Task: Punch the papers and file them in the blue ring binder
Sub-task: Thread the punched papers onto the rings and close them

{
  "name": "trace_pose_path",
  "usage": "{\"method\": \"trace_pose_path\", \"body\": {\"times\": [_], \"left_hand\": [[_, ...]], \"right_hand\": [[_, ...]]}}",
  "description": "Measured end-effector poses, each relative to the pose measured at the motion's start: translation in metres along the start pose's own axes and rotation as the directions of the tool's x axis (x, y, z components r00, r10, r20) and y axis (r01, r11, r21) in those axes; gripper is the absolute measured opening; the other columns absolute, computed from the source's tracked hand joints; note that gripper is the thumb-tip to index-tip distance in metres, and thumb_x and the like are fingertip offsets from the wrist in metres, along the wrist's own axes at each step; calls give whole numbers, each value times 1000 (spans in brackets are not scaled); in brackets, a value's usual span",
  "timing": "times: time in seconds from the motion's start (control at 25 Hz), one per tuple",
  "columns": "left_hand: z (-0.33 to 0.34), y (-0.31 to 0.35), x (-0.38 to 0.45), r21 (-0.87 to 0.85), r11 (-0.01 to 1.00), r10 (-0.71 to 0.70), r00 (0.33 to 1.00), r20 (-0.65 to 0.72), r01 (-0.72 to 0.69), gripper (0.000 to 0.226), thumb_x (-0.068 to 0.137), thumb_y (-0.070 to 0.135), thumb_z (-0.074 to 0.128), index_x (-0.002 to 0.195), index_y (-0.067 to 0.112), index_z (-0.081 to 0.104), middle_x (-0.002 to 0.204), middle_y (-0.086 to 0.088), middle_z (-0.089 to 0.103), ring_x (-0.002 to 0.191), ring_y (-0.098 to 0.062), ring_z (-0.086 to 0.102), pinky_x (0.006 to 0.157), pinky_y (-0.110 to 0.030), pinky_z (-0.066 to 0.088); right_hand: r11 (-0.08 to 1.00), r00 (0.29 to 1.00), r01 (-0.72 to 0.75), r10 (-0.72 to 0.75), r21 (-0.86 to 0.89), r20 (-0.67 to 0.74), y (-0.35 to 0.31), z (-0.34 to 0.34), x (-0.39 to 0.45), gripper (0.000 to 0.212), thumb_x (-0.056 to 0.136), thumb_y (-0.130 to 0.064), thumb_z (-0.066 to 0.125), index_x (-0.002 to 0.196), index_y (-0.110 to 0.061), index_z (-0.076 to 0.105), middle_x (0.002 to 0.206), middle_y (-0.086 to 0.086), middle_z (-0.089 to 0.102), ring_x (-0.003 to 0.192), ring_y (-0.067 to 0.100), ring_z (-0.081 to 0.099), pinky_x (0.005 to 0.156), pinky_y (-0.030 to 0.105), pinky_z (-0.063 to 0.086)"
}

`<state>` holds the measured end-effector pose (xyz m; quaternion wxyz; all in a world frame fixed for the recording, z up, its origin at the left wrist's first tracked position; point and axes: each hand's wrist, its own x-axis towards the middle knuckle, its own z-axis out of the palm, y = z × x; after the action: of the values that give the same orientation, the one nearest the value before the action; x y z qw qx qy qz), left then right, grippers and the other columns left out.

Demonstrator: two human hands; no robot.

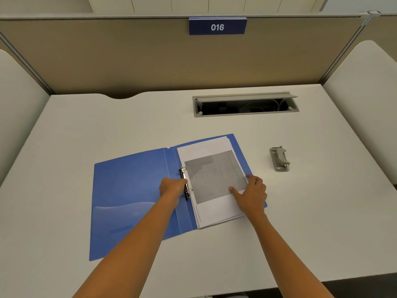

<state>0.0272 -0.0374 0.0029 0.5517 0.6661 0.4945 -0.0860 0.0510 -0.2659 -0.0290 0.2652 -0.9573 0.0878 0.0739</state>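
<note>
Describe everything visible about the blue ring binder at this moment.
The blue ring binder lies open and flat on the white desk, covers spread left and right, and looks like thin glossy plastic. The left inner cover is bare, with a curved pocket low down. A metal ring mechanism sits near the spine. The papers lie on the right half. The left hand is at the rings; whether they are open cannot be told. The right hand rests on the papers.

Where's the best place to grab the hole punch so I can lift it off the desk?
Grip the hole punch across its narrow width, pinching the two long sides of the flat base, coming from above. It lies flat, apart from the binder, with bare desk around it; the raised lever would probably give under a squeeze.
</note>
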Motion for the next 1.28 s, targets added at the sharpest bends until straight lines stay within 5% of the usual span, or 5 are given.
{"method": "trace_pose_path", "body": {"times": [0.16,0.56,0.8,1.08,1.28], "left_hand": [[7,3,1,-26,999,-33,999,-40,32,27,78,10,74,77,7,47,70,-5,49,58,-14,46,48,-26,39],[5,8,7,202,979,23,993,-114,0,34,76,10,77,65,11,44,67,-5,52,54,-15,47,46,-24,39],[0,7,5,163,986,40,992,-121,-20,27,67,18,78,68,10,52,71,-8,61,61,-21,57,71,-43,61],[4,8,4,54,995,91,995,-36,-89,18,68,14,80,67,11,63,74,-11,67,66,-25,64,67,-45,61],[4,1,6,7,989,149,988,-43,-149,29,81,27,70,58,12,61,61,-6,63,57,-21,60,55,-31,53]], "right_hand": [[1000,1000,-18,17,25,22,1,3,2,83,73,-55,72,136,-16,35,132,7,40,122,27,41,101,44,38],[993,993,-114,115,-41,22,4,3,19,103,62,-67,72,141,-16,29,145,8,30,135,29,30,110,48,29],[987,991,-129,131,-92,19,5,7,15,106,58,-66,76,137,-14,30,137,9,36,128,28,37,105,44,37],[986,991,-135,136,-103,5,2,6,12,106,57,-65,77,137,-12,30,137,10,36,128,28,37,105,44,39],[984,990,-140,142,-106,14,0,5,12,105,58,-65,77,136,-13,30,136,9,37,127,27,39,104,43,39]]}}
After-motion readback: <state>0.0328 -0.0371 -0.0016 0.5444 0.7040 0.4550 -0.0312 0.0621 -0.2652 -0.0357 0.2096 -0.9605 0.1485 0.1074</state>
